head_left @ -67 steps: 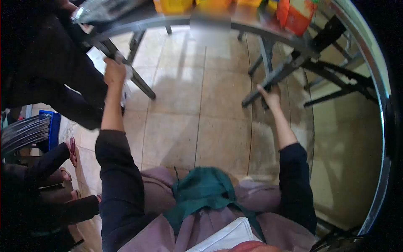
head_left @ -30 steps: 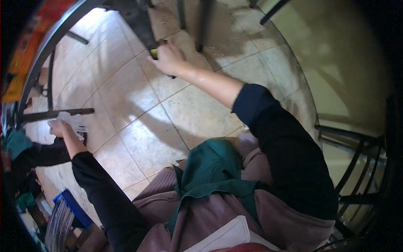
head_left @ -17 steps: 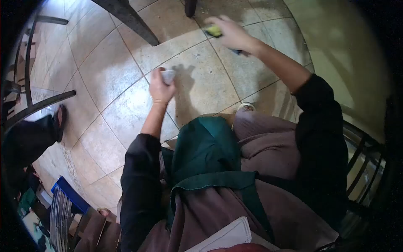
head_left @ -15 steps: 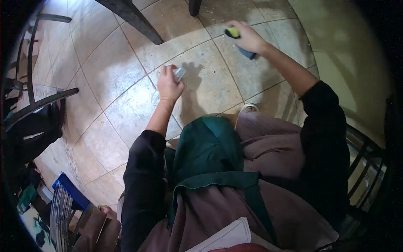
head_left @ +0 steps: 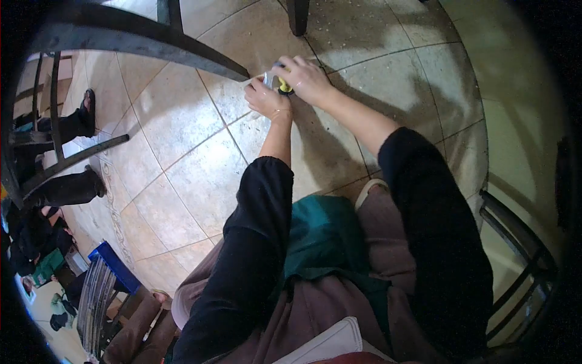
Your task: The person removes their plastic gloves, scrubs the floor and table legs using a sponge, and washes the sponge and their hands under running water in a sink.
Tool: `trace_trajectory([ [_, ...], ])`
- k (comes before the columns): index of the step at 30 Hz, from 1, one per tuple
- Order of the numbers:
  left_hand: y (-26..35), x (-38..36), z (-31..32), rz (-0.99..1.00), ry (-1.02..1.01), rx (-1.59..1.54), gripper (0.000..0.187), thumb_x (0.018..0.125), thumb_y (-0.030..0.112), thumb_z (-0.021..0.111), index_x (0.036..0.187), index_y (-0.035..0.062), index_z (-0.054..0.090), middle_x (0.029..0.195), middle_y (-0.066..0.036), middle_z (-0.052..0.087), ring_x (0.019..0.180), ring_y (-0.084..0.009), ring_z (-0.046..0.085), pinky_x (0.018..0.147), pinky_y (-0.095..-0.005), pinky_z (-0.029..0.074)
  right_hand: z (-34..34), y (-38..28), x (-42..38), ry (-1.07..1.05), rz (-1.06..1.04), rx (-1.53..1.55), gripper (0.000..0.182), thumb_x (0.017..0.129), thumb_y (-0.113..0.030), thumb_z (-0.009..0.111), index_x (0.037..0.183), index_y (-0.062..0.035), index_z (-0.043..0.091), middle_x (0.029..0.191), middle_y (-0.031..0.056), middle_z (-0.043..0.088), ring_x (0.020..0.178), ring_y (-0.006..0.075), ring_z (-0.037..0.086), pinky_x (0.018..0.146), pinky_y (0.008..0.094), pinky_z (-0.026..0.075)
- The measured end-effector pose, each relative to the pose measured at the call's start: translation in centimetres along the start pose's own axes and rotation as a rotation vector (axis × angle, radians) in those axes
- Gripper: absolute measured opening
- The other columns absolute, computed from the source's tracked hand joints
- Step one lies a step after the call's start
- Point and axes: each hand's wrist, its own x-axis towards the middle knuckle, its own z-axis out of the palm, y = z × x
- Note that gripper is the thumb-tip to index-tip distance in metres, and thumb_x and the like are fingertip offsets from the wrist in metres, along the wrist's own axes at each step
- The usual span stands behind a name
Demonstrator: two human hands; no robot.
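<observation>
My left hand (head_left: 268, 102) is closed around a small clear piece, glass or plastic (head_left: 267, 80), that shows above its fingers. Right beside it, my right hand (head_left: 307, 79) grips a yellow and dark object (head_left: 283, 85) whose exact kind I cannot make out. That object lies between the two hands, close against the left one. My fingers hide much of both things. Both hands are held over the tiled floor (head_left: 197, 158), close to the foot of a dark chair or table leg.
A dark leg (head_left: 200, 56) slants down from the upper left, and another leg (head_left: 297, 15) stands at the top. At left are a dark metal frame (head_left: 79, 159) and another person's feet (head_left: 89, 108). A blue-edged rack (head_left: 115, 267) stands lower left; a metal chair (head_left: 521, 267) is at right.
My right hand has come left and down with the yellow and dark object to meet my left hand. The left has moved right and slightly up. The view has shifted.
</observation>
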Motion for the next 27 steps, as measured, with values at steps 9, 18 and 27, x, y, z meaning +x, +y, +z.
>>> trace_trajectory([
  [9,-0.9,-0.2,2.3,0.160,-0.101,0.291,0.035,0.061,0.010,0.062,0.093,0.0129,0.050,0.096,-0.010,0.046,0.091,-0.0293,0.044,0.081,-0.0395,0.030,0.6,5.8,-0.2,-0.106,0.197,-0.164,0.033,0.077,-0.007,0.047,0.109,-0.0090,0.054,0.117,0.0086,0.048,0.103,0.0305,0.050,0.082,0.0381,0.046],
  [18,-1.3,0.0,3.1,0.171,-0.072,0.266,0.024,0.068,0.019,0.057,0.091,0.0117,0.053,0.093,-0.011,0.047,0.088,-0.0300,0.043,0.081,-0.0401,0.030,2.5,0.5,8.5,0.183,0.040,-0.106,0.031,0.075,-0.011,0.049,0.106,-0.0086,0.052,0.113,0.0048,0.048,0.099,0.0257,0.050,0.078,0.0358,0.048],
  [27,-1.1,0.3,2.6,0.137,-0.153,0.250,0.025,0.072,0.025,0.057,0.093,0.0129,0.053,0.094,-0.010,0.047,0.091,-0.0299,0.043,0.086,-0.0434,0.028,9.1,2.2,11.7,0.266,0.065,-0.351,0.024,0.075,-0.016,0.049,0.097,-0.0083,0.055,0.106,0.0053,0.049,0.090,0.0228,0.051,0.068,0.0324,0.048],
])
